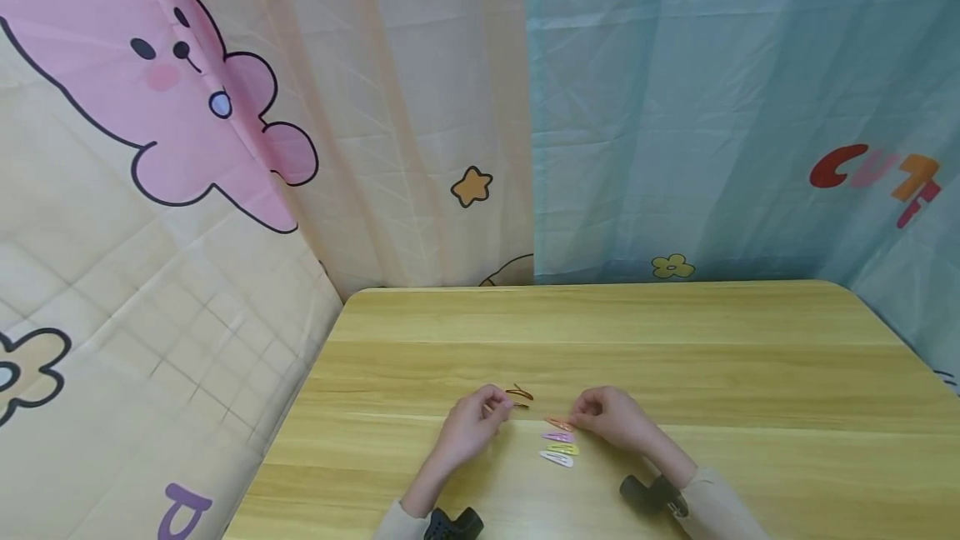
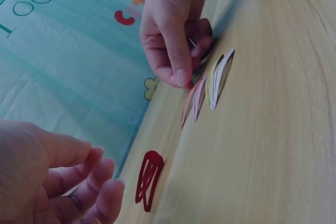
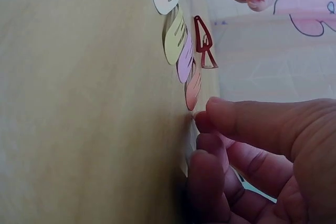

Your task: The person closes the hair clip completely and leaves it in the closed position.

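Four hair clips lie in a close row on the table: orange (image 1: 558, 423), pink (image 1: 558, 437), yellow (image 1: 563, 448) and white (image 1: 557, 459). My right hand (image 1: 615, 419) pinches the right end of the orange clip, thumb against index finger (image 3: 262, 156). Left of the row and farther back lies a dark red clip (image 2: 150, 181), its parts spread apart in the right wrist view. Beside it, my left hand (image 1: 468, 427) hovers with loosely bent fingers and nothing between them in the left wrist view (image 2: 58, 182).
The wooden table (image 1: 675, 357) extends behind and to both sides of the hands. Printed curtains (image 1: 420, 107) hang along its back and sides. A dark wrist device (image 1: 651, 494) is on the right forearm, another (image 1: 453, 525) on the left.
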{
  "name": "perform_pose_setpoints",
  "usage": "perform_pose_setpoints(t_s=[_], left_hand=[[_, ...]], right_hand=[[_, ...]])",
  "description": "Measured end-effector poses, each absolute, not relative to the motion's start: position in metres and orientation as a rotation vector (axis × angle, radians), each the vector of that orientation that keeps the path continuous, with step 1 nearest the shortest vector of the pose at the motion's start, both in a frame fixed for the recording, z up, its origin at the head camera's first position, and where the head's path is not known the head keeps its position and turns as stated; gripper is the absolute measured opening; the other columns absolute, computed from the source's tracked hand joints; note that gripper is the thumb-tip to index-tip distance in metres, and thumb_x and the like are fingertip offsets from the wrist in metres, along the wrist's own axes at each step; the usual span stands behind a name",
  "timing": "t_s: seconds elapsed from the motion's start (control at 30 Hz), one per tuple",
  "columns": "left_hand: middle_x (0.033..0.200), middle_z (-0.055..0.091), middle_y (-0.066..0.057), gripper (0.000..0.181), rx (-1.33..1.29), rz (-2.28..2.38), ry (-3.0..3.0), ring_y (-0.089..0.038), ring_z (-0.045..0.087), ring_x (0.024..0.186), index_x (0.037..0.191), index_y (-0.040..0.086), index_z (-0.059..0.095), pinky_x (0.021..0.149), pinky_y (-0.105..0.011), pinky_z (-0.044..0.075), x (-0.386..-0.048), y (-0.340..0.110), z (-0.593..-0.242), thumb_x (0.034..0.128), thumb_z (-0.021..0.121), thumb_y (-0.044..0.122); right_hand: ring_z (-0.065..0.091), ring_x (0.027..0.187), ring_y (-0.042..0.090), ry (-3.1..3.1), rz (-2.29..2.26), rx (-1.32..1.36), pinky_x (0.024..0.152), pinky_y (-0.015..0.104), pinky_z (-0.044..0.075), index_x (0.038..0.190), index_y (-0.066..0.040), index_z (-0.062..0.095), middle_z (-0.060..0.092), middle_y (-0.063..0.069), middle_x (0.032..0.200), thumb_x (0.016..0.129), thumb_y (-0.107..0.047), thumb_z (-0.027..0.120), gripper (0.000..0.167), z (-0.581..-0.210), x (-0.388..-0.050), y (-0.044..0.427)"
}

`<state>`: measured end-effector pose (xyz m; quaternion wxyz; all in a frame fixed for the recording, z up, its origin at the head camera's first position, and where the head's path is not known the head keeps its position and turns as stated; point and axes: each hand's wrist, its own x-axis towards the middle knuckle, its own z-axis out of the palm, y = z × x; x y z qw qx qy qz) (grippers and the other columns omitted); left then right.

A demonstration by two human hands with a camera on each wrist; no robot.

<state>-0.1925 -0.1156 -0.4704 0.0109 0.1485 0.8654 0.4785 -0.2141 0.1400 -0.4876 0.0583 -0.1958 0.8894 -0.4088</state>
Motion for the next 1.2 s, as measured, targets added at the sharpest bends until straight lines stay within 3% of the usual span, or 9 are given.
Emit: perform_pose_setpoints(t_s=[0.27, 0.77, 1.2], left_hand=[[0.078, 0.058, 0.007, 0.017, 0.418, 1.403, 2.846, -0.005, 0.055, 0.061, 0.092, 0.013, 0.066, 0.051, -0.025, 0.043, -0.196, -0.119, -0.476, 0.0922, 0.063, 0.030], [0.076, 0.057, 0.007, 0.014, 0.360, 1.387, 2.885, -0.006, 0.050, 0.059, 0.091, 0.012, 0.065, 0.053, -0.025, 0.042, -0.200, -0.121, -0.491, 0.0895, 0.067, 0.025], [0.082, 0.055, 0.004, 0.029, 0.235, 1.273, 3.008, -0.009, 0.046, 0.067, 0.097, 0.011, 0.064, 0.058, -0.027, 0.038, -0.201, -0.122, -0.497, 0.0840, 0.071, 0.036]], right_hand=[[0.045, 0.052, 0.007, 2.673, -1.265, -0.573, 0.048, 0.024, 0.038, 0.079, -0.014, 0.066, 0.055, -0.007, 0.064, 0.087, -0.022, 0.070, 0.012, -0.489, -0.216, 0.140], [0.046, 0.050, 0.007, 2.661, -1.269, -0.581, 0.045, 0.024, 0.037, 0.079, -0.016, 0.065, 0.054, -0.007, 0.064, 0.089, -0.028, 0.067, 0.016, -0.489, -0.216, 0.139], [0.046, 0.050, 0.007, 2.652, -1.276, -0.576, 0.046, 0.023, 0.037, 0.079, -0.015, 0.065, 0.056, -0.007, 0.065, 0.089, -0.026, 0.067, 0.015, -0.487, -0.215, 0.139]])
